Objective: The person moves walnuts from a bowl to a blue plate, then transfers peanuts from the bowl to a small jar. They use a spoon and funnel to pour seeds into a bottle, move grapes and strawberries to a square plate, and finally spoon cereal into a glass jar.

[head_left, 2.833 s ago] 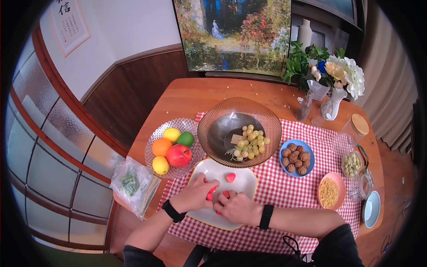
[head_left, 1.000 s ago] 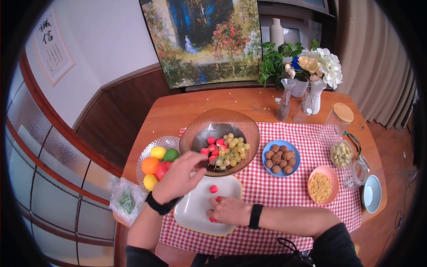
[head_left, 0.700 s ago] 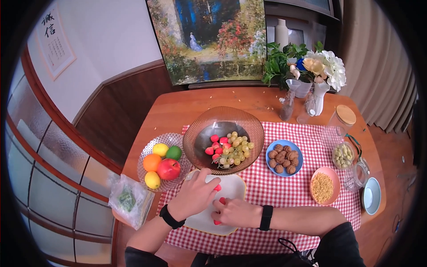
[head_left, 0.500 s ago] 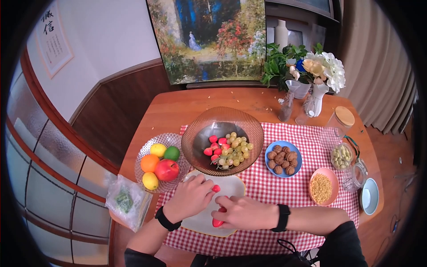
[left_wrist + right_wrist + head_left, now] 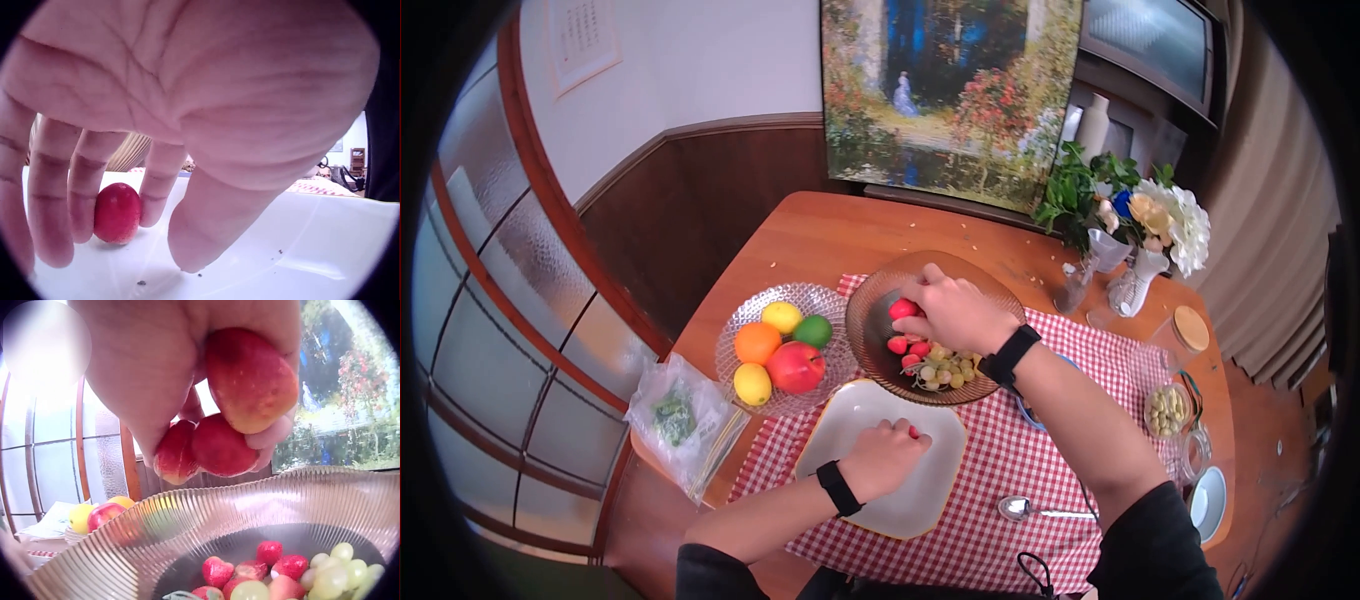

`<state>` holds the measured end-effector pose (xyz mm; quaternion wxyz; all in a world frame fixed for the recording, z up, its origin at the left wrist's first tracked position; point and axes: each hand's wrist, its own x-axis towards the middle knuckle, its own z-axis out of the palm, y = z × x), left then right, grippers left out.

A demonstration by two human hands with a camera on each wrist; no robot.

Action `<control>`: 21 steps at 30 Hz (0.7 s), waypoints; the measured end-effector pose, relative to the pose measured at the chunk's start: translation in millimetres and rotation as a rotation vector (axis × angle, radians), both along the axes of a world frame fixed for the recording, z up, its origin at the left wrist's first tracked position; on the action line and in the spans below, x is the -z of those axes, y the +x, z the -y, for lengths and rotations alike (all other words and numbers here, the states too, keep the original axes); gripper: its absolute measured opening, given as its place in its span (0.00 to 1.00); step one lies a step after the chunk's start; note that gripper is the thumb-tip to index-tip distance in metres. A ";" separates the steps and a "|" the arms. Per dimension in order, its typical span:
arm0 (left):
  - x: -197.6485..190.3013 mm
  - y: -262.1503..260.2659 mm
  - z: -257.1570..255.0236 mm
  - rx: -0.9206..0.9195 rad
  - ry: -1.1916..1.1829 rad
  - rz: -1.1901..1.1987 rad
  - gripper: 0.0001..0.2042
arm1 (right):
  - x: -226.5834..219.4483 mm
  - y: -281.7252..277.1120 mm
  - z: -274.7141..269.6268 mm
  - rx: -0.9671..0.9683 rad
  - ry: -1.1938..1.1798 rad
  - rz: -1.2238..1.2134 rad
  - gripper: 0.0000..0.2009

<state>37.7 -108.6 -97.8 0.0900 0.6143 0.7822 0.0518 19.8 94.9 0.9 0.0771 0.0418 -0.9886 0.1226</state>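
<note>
My right hand (image 5: 955,315) is over the brown ribbed glass bowl (image 5: 870,345). In the right wrist view its fingers and thumb grip three red fruits (image 5: 250,381) above the rim. Inside the bowl lie several red fruits (image 5: 219,572) and green grapes (image 5: 331,578). Over the white rectangular tray (image 5: 895,515) is my left hand (image 5: 885,460), fingers pointing down. The left wrist view shows one red fruit (image 5: 117,214) on the tray, touched by fingers on both sides, the thumb apart from it.
Left of the bowl, a clear glass plate (image 5: 735,320) holds lemons, an orange, a green fruit and a red fruit. A plastic bag (image 5: 675,410) lies at the left edge. A spoon (image 5: 1015,508), jars and flower vases are to the right.
My right hand has moved from the tray up and over the bowl with red fruits. My left hand has lowered towards the tray's middle. The head view has shifted, and the spoon shows.
</note>
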 end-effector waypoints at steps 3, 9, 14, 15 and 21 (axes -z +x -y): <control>-7.2 7.6 8.3 0.040 0.039 -0.006 0.12 | 3.4 -21.6 2.8 0.014 0.013 -0.048 0.18; -44.2 0.1 25.8 0.069 0.262 0.100 0.11 | 21.5 -40.3 -10.1 -0.029 0.040 -0.140 0.17; -70.3 -30.5 22.3 -0.028 0.349 0.120 0.14 | 23.2 -38.0 -6.9 -0.018 0.018 -0.056 0.18; -76.0 -36.4 20.1 -0.093 0.329 0.180 0.16 | 22.4 -35.5 -5.8 -0.009 0.025 -0.048 0.17; -70.2 -64.1 8.9 -0.144 0.369 0.172 0.19 | 9.1 -9.2 -12.8 -0.025 -0.047 0.038 0.19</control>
